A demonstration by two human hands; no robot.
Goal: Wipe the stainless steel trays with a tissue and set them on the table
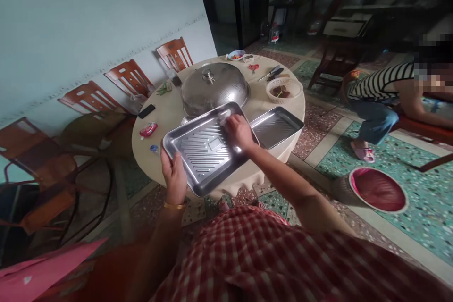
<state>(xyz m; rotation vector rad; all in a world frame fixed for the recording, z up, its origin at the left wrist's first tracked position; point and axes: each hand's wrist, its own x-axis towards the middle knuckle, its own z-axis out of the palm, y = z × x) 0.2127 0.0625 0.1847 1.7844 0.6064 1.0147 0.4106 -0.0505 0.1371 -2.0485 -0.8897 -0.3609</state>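
Note:
My left hand (174, 175) grips the near left corner of a ribbed steel tray (201, 151) and holds it tilted over the round table (166, 113). My right hand (239, 131) presses a small white cloth (224, 116) against the tray's far inner side. A second steel tray (278, 125) lies flat on the table just right of my right hand. Behind both trays stands a perforated steel dome cover (212, 87) with a knob on top.
On the table are a white basket of dark fruit (283, 89), a black phone (146, 111), a pink packet (148, 129), tools and a small bowl. Wooden chairs (129, 78) line the left wall. A person in a striped shirt (385, 82) sits at right; a pink basin (378, 189) lies on the floor.

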